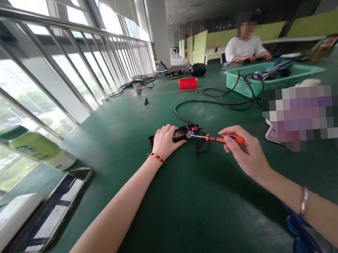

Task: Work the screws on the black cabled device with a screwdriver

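Note:
My left hand (166, 140) is closed over a black corded device (180, 134) lying on the green table, its inner parts and wires exposed at the right end. What kind of device it is, I cannot make out. In my right hand (245, 147) is an orange and black screwdriver (221, 138), pointing left. The metal shaft reaches the exposed wiring, and the tip is at or against a small grey part there. A black cord (182, 106) runs from the device back toward the right.
On the left lie a phone (57, 213), a white block (14, 220) and a tilted green-and-white bottle (38, 146). Behind are a small red tray (188, 83) and a teal basket (296, 79) holding dark items. Across the table sits a person in white (243, 48).

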`<state>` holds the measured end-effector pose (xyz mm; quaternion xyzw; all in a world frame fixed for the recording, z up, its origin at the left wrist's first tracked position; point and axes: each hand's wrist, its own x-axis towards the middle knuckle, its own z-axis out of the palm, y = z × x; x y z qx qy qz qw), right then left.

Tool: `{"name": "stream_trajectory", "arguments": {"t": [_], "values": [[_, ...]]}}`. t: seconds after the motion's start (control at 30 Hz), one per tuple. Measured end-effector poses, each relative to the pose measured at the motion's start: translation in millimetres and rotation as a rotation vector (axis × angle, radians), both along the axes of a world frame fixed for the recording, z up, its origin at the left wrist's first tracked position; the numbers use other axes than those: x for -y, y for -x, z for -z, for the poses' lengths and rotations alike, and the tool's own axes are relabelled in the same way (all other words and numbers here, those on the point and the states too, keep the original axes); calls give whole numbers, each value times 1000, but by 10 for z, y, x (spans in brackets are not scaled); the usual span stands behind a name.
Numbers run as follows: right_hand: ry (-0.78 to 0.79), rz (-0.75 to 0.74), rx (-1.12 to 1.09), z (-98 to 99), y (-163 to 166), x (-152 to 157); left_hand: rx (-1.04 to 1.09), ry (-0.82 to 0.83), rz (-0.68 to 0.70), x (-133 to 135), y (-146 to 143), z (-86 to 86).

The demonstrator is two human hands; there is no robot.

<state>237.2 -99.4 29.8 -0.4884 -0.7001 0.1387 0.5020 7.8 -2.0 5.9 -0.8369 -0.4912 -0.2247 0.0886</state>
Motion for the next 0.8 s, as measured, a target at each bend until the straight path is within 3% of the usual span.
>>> {"name": "stream_trajectory", "arguments": {"t": [0.13, 0.37, 0.57, 0.8], "values": [[9, -27, 0, -1, -4, 15, -17, -20, 6, 2, -4, -4], [-297, 71, 130, -12, 17, 31, -13, -11, 11, 2, 3, -3], [-212, 71, 200, -29, 37, 55, -11, -10, 18, 0, 7, -3], [-391, 82, 183, 3, 34, 36, -17, -10, 17, -3, 10, 3]]}}
